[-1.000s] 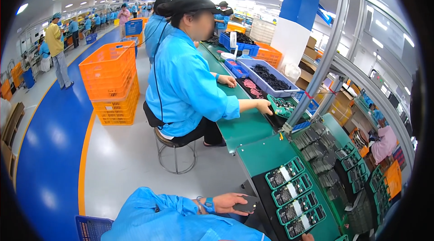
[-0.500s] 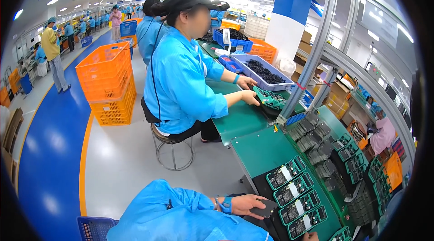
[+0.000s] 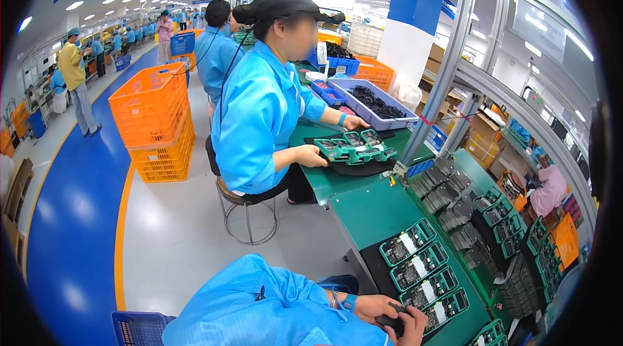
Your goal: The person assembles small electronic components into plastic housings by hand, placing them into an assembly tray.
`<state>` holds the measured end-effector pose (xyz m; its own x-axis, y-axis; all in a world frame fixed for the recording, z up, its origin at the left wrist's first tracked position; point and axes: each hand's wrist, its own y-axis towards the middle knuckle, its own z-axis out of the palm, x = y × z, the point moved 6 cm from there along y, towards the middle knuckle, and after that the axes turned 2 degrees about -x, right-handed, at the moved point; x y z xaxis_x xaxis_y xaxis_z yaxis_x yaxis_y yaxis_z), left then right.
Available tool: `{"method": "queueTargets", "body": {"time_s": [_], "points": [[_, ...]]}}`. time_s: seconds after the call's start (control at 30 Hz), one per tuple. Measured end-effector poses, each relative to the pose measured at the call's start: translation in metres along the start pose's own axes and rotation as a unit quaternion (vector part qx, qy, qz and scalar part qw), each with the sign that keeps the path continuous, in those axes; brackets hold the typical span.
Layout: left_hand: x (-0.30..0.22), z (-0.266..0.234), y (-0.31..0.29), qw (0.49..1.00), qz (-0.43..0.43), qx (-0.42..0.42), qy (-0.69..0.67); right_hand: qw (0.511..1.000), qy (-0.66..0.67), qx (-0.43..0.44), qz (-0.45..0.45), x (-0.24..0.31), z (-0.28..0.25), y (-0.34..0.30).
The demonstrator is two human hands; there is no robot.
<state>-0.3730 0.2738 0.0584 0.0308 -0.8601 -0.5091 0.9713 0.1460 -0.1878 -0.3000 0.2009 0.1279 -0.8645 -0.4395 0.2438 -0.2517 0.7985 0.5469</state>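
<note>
The green bench [image 3: 357, 206] carries a row of framed boards [image 3: 418, 266]. Left hand [image 3: 370, 307] and right hand [image 3: 413, 327] are together, both clamped on the dark part [image 3: 391, 323] beside the boards. Step in hand appears to be two-handed handling; the next move likely calls for steady support.

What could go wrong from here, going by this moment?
The small dark piece, held in the left hand with the right hand against it, might slip. The right hand is also close to a green-framed board and could nudge it. Farther up, the green frames on the co-worker's black mat might slide if it tips.
</note>
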Motion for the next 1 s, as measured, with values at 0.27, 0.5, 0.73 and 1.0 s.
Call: {"method": "queueTargets", "body": {"time_s": [0.27, 0.5, 0.73, 1.0], "points": [[0.003, -0.008, 0.004, 1.0, 0.005, 0.007, 0.014, 1.0, 0.012, 0.01, 0.027, -0.003, -0.003, -0.008], [0.004, -0.009, 0.0, 0.995, -0.052, 0.009, -0.08, 0.999, 0.015, 0.029, 0.034, -0.005, -0.009, -0.003], [0.003, -0.012, 0.004, 1.0, 0.001, 0.009, -0.015, 0.992, -0.093, 0.019, -0.081, -0.052, -0.004, -0.048], [-0.024, -0.002, -0.029, 0.998, 0.046, 0.05, -0.003, 0.953, -0.163, -0.113, 0.228, -0.069, -0.051, -0.028]]}}
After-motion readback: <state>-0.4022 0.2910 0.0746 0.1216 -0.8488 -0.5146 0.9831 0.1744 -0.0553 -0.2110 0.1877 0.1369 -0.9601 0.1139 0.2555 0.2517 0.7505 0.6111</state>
